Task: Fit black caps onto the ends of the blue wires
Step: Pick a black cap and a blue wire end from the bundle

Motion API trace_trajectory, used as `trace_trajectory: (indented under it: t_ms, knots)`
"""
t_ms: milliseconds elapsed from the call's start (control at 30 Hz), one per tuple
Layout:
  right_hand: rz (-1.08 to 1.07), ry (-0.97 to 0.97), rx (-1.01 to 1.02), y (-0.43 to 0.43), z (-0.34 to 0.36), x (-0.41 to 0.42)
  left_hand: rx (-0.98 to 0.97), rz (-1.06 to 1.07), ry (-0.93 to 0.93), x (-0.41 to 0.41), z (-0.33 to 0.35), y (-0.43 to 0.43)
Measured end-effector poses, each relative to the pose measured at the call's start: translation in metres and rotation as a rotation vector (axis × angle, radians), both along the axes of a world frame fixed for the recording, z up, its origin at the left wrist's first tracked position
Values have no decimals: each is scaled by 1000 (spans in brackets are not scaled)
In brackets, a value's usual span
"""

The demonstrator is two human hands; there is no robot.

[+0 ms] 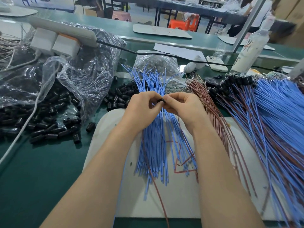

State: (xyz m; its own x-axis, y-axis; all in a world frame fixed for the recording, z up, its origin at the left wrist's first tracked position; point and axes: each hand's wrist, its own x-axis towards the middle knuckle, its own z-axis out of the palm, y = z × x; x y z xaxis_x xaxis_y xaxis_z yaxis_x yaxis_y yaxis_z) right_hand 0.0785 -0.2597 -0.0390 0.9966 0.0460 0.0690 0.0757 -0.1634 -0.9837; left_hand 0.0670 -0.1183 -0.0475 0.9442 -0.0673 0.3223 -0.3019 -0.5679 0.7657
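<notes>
Black cap (pixel 160 101) sits between the fingertips of both hands, midway between the surface's left and right edges, over blue wires (pixel 154 145) fanned on a white board (pixel 181 203). Left hand (pixel 141 107) and right hand (pixel 182 106) are curled, pinching at the cap; the wire end is hidden. Best done with the wire in line with the bore and a short, steady push. Loose caps (pixel 49 127) lie toward the left edge.

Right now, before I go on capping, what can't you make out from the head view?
All in the head view:
- black cap: pinched between left hand and right hand; fingertips hide whether a wire end sits inside.
- capped wires: cut off by the right edge.
- bottle: label blurred, unreadable.
- clear bag behind the blue wires: contents too small and glare-covered to identify.
</notes>
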Motion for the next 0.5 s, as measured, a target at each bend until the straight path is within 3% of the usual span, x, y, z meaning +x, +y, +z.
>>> trace_trajectory:
  t_ms: [133,267,300,400,433,500]
  knots:
    - [46,9,-25,-4,0,0,-67,-65,65,-2,2,2]
    - [154,91,191,-12,4,-1,-256,-179,153,-5,9,7]
    - [128,61,139,-11,3,0,-242,-170,159,-5,8,6]
    - [-43,-151,-317,-2,-2,3,-2,-12,84,0,1,1]
    - [-77,-186,-375,-1,-2,3,38,24,58,0,1,1]
    - [-68,-177,-251,-2,2,1,-3,-10,49,1,3,1]
